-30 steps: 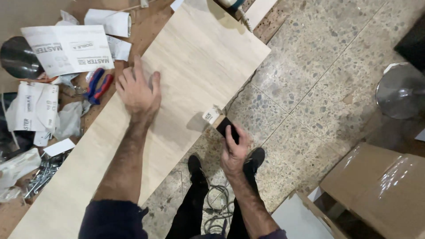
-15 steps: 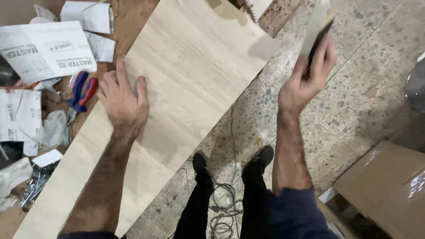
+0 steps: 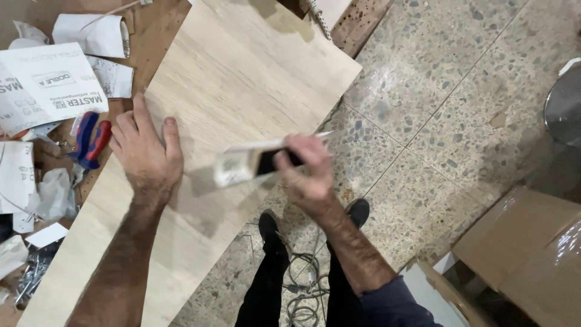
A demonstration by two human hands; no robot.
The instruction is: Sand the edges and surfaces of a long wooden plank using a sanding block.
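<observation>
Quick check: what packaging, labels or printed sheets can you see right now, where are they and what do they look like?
Printed sheet: upper left on the bench, white rectangle, black print.
Folded paper: top left, white, crumpled.
Label: on the blurred tool in the right hand, pale, squarish.
Cardboard box: lower right on the floor, brown, taped.

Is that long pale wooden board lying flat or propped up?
Flat: the pale wooden board lies across the workbench, its edge overhanging the floor, with the left hand pressed on top.

A workshop: a wooden board (image 3: pixel 242 103) on a cluttered bench, pliers (image 3: pixel 91 139), loose screws (image 3: pixel 27 284), terrazzo floor (image 3: pixel 448 121).
</observation>
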